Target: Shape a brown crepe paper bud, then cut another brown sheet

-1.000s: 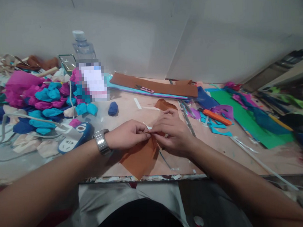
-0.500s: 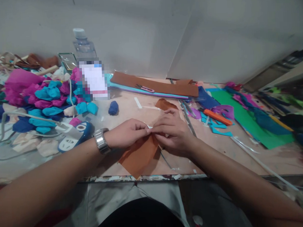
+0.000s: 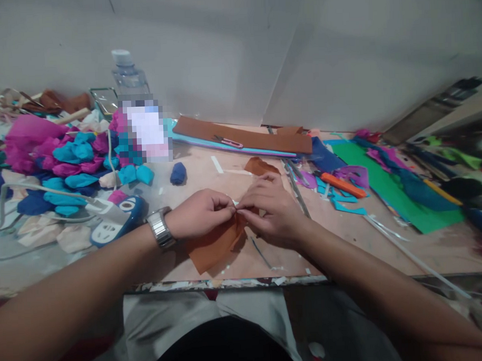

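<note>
Bench (image 3: 346, 258) is a pinkish-tan board shoved up against a plain grey wall (image 3: 205, 55), with a seam running up the wall behind the middle of it. Front edge is pretty scruffy, all scraps and ragged white bits.

Both hands are together close to the middle of the front edge, fingertips nearly meeting. The left hand (image 3: 198, 216) and right hand (image 3: 277, 213) are pinching the top of a brown sheet (image 3: 207, 250), and the rest of it fans down to just short of the front edge. Can't tell how much of it rests on the board. There's a metal watch (image 3: 160, 228) on the left wrist.

The left end is buried in a heap of crumpled pieces (image 3: 77, 148) in magenta, blue and cream, with a blue-and-white power strip (image 3: 112, 227) and a cable on the near side of it. A clear bottle with a white cap (image 3: 129, 79) stands toward the back edge, partly hidden by a blurred-out patch. A small navy bundle (image 3: 178, 173) sits by itself nearby.

Along the back edge lies a long brown strip (image 3: 263, 137), with a little pink-handled tool (image 3: 232, 143) on top. Toward the right end: an orange cutter (image 3: 346, 184), then a big green sheet (image 3: 408, 201).
</note>
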Action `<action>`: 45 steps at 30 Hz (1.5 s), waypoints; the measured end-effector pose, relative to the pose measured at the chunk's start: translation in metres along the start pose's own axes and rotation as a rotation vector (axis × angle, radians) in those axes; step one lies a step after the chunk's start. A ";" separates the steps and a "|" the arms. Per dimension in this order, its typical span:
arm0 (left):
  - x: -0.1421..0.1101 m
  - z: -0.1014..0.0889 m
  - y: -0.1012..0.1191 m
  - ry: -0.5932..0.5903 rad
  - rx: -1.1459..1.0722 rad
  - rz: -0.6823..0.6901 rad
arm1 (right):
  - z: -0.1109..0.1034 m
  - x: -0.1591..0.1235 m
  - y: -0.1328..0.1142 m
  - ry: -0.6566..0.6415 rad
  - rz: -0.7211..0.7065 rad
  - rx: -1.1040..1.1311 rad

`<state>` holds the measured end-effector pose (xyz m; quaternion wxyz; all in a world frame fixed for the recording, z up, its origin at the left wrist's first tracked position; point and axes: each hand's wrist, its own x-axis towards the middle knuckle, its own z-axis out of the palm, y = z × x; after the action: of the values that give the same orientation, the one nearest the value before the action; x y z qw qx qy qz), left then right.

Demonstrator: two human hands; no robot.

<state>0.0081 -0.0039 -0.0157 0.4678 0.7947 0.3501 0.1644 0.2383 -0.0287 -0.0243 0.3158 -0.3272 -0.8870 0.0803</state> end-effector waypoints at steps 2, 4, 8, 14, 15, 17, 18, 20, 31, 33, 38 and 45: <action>-0.001 0.000 0.002 0.027 0.072 0.015 | 0.001 0.001 0.000 -0.004 0.017 -0.013; -0.003 0.000 0.004 0.053 0.174 0.029 | 0.002 0.001 0.000 -0.014 0.034 -0.030; -0.007 0.003 0.010 0.094 0.430 0.076 | 0.002 0.002 -0.001 -0.063 0.051 -0.041; -0.008 0.007 0.011 0.135 0.728 0.163 | -0.001 0.004 -0.006 -0.139 0.079 -0.049; -0.008 0.007 0.011 0.135 0.755 0.183 | -0.002 0.004 -0.007 -0.152 0.088 -0.045; -0.007 0.006 0.010 0.120 0.797 0.223 | -0.003 0.005 -0.008 -0.184 0.103 -0.028; -0.007 0.006 0.010 0.109 0.815 0.239 | -0.003 0.005 -0.009 -0.199 0.108 -0.017; -0.006 0.006 0.009 0.090 0.848 0.262 | -0.004 0.006 -0.009 -0.222 0.116 0.006; -0.005 -0.002 0.006 0.026 0.879 0.189 | 0.000 0.002 0.000 -0.109 0.155 0.096; -0.005 0.000 0.006 0.051 0.866 0.181 | 0.001 0.002 0.001 -0.100 0.142 0.091; -0.007 0.003 0.008 0.096 0.714 0.193 | 0.001 0.002 0.001 -0.100 0.125 0.109; -0.008 0.003 0.010 0.093 0.663 0.166 | 0.001 0.001 0.002 -0.100 0.123 0.109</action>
<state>0.0085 -0.0143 -0.0082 0.1526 0.9209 0.3395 0.1155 0.2383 -0.0269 -0.0250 0.2831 -0.3591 -0.8740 0.1641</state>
